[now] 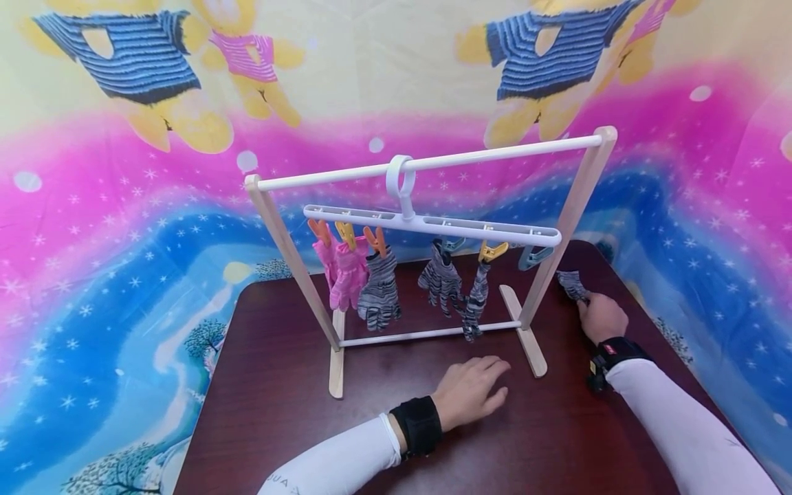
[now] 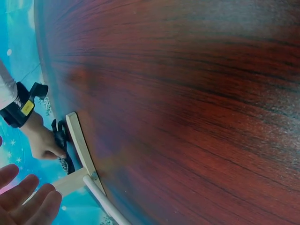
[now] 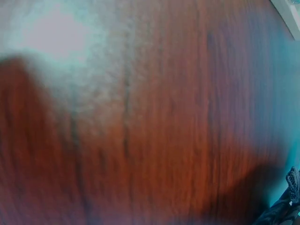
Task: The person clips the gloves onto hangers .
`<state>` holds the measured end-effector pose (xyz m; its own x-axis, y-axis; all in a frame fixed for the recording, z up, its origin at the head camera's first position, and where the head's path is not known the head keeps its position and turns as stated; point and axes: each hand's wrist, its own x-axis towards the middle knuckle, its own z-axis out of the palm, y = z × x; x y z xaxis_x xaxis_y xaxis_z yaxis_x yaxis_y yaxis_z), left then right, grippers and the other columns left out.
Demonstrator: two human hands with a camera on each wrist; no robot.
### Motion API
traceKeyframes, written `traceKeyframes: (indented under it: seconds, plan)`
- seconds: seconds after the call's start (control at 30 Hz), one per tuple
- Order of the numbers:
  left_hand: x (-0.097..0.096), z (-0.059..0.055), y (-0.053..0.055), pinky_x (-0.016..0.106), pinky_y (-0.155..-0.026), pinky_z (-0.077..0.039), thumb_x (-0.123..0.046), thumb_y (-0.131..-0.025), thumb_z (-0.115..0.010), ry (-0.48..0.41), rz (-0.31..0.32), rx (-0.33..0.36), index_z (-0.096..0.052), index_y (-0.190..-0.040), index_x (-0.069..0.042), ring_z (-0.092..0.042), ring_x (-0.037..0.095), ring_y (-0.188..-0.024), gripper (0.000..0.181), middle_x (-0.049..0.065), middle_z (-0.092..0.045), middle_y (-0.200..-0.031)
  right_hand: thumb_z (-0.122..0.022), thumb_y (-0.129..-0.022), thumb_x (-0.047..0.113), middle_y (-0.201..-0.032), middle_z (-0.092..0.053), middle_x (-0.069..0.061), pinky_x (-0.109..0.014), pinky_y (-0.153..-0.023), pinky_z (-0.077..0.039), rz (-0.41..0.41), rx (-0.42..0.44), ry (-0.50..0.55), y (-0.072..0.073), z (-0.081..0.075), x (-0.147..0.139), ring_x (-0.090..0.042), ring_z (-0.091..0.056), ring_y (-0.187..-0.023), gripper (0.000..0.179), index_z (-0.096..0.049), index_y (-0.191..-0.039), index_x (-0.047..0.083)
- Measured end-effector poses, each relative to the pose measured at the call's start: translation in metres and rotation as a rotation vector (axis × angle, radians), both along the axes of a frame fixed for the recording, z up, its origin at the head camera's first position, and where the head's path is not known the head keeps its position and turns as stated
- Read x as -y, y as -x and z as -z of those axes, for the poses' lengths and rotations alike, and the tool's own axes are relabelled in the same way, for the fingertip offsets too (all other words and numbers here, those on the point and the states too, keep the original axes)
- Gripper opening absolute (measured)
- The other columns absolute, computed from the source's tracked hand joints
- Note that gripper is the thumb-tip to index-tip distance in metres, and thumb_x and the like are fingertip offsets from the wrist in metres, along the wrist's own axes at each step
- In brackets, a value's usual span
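In the head view my right hand (image 1: 603, 318) pinches a grey striped knit glove (image 1: 572, 283) at the table's right side, beyond the rack's leg. The same glove (image 2: 62, 140) hangs dark from those fingers in the left wrist view. Only part of the glove (image 3: 281, 208) enters the right wrist view, at its lower right corner. My left hand (image 1: 471, 392) hovers over or rests on the tabletop in front of the rack, fingers loosely extended and holding nothing. On a white hanger (image 1: 421, 221), pink gloves (image 1: 350, 275) and several grey gloves (image 1: 380, 292) hang from coloured clips.
A rack with wooden legs (image 1: 578, 196) and a white top bar (image 1: 495, 152) stands on the dark red table (image 1: 272, 412). Its foot (image 1: 524, 333) lies between my hands. One blue-grey clip (image 1: 535, 257) at the hanger's right end holds nothing. A patterned cloth (image 1: 346, 89) hangs behind.
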<state>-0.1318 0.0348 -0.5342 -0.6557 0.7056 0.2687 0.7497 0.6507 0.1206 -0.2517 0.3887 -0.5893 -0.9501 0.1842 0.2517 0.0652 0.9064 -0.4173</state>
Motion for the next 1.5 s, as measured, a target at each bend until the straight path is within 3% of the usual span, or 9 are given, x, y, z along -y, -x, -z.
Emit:
traceKeyframes:
  seconds: [0.23, 0.43, 0.67, 0.83, 0.93, 1.03, 1.13, 1.27, 1.5]
  plan:
    - [0.000, -0.004, 0.002, 0.022, -0.079, -0.058, -0.040, -0.099, -0.057, -0.045, -0.014, -0.034, -0.061, -0.135, -0.022, -0.067, 0.007, -0.114, 0.040, -0.005, -0.067, -0.133, -0.057, -0.101, 0.019, -0.084, -0.068, -0.026, -0.054, -0.058, -0.043, 0.033, -0.056, 0.070, -0.008, -0.004, 0.006, -0.041, -0.063, -0.071, 0.028, -0.070, -0.109, -0.005]
    - [0.002, -0.011, 0.003, 0.022, -0.082, -0.058, -0.037, -0.099, -0.058, -0.099, -0.018, -0.035, -0.062, -0.133, -0.020, -0.067, 0.007, -0.115, 0.038, -0.004, -0.068, -0.131, -0.057, -0.102, 0.021, -0.082, -0.069, -0.025, -0.056, -0.062, -0.045, 0.041, -0.075, 0.096, -0.013, -0.013, 0.011, -0.041, -0.064, -0.072, 0.032, -0.068, -0.114, -0.006]
    - [0.005, -0.017, 0.001, 0.021, -0.083, -0.058, -0.035, -0.097, -0.062, -0.171, -0.023, -0.062, -0.062, -0.132, -0.020, -0.068, 0.007, -0.113, 0.037, -0.005, -0.069, -0.128, -0.054, -0.103, 0.026, -0.113, -0.066, -0.034, -0.064, -0.077, -0.044, 0.066, -0.099, 0.165, -0.029, -0.029, 0.021, -0.052, -0.063, -0.097, 0.042, -0.063, -0.127, -0.008]
    - [0.007, -0.023, 0.000, 0.021, -0.081, -0.058, -0.033, -0.097, -0.062, -0.230, -0.029, -0.086, -0.063, -0.130, -0.019, -0.069, 0.007, -0.112, 0.036, -0.004, -0.070, -0.127, -0.056, -0.102, 0.024, -0.113, -0.067, -0.033, -0.060, -0.078, -0.043, 0.075, -0.164, 0.210, -0.039, -0.038, 0.024, -0.049, -0.062, -0.099, 0.039, -0.065, -0.124, -0.006]
    - [0.008, -0.026, 0.001, 0.021, -0.081, -0.058, -0.032, -0.097, -0.062, -0.255, -0.036, -0.088, -0.063, -0.130, -0.019, -0.069, 0.007, -0.113, 0.036, -0.004, -0.070, -0.127, -0.059, -0.101, 0.023, -0.109, -0.069, -0.030, -0.051, -0.076, -0.043, 0.093, -0.203, 0.223, -0.043, -0.046, 0.028, -0.045, -0.063, -0.097, 0.036, -0.067, -0.121, -0.005]
    - [0.009, -0.029, 0.001, 0.020, -0.082, -0.058, -0.031, -0.096, -0.063, -0.277, -0.040, -0.100, -0.063, -0.129, -0.020, -0.069, 0.007, -0.113, 0.035, -0.004, -0.070, -0.126, -0.061, -0.099, 0.022, -0.105, -0.070, -0.028, -0.037, -0.073, -0.040, 0.104, -0.240, 0.229, -0.046, -0.055, 0.033, -0.038, -0.064, -0.091, 0.033, -0.069, -0.118, -0.004]
    - [0.009, -0.032, 0.001, 0.019, -0.082, -0.057, -0.031, -0.096, -0.063, -0.294, -0.043, -0.110, -0.064, -0.128, -0.020, -0.068, 0.006, -0.113, 0.034, -0.005, -0.071, -0.125, -0.064, -0.097, 0.020, -0.102, -0.071, -0.027, -0.026, -0.070, -0.036, 0.107, -0.283, 0.232, -0.049, -0.063, 0.038, -0.012, -0.059, -0.080, 0.032, -0.071, -0.116, -0.004]
    - [0.009, -0.035, 0.000, 0.019, -0.084, -0.057, -0.031, -0.097, -0.063, -0.311, -0.037, -0.102, -0.063, -0.128, -0.020, -0.067, 0.005, -0.115, 0.033, -0.006, -0.070, -0.125, -0.066, -0.095, 0.017, -0.099, -0.071, -0.028, -0.018, -0.069, -0.034, 0.091, -0.340, 0.253, -0.054, -0.072, 0.043, 0.020, -0.038, -0.076, 0.031, -0.071, -0.116, -0.005]
    - [0.009, -0.042, -0.001, 0.019, -0.087, -0.056, -0.030, -0.097, -0.062, -0.338, -0.015, -0.097, -0.062, -0.129, -0.020, -0.067, 0.004, -0.115, 0.033, -0.007, -0.070, -0.125, -0.065, -0.096, 0.014, -0.100, -0.070, -0.026, -0.009, -0.072, -0.033, 0.035, -0.395, 0.305, -0.063, -0.086, 0.051, 0.026, -0.038, -0.077, 0.029, -0.070, -0.116, -0.006]
